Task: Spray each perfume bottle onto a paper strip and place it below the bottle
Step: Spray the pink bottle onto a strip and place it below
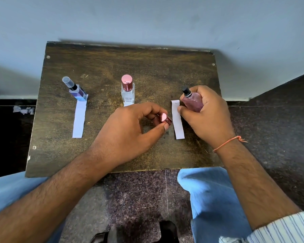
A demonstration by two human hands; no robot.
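Three perfume bottles are on a small dark wooden table (pixel 98 67). At the left stands a blue bottle (pixel 77 92) with a clear cap, a white paper strip (pixel 79 120) lying below it. A clear bottle (pixel 128 92) with a pink cap stands in the middle; my left hand hides most of the strip below it. My right hand (pixel 207 114) grips a pink bottle (pixel 193 102) with a bare black sprayer, tilted left. A third paper strip (pixel 177 120) lies just left of that hand. My left hand (pixel 130 130) pinches the pink metallic cap (pixel 165 118).
The table's near edge is at my knees in blue jeans (pixel 209 199). A pale wall (pixel 147 20) stands right behind the table. Dark speckled floor (pixel 270 137) surrounds it, with paper scraps (pixel 23 109) at the far left. Bare wood lies in front of the strips.
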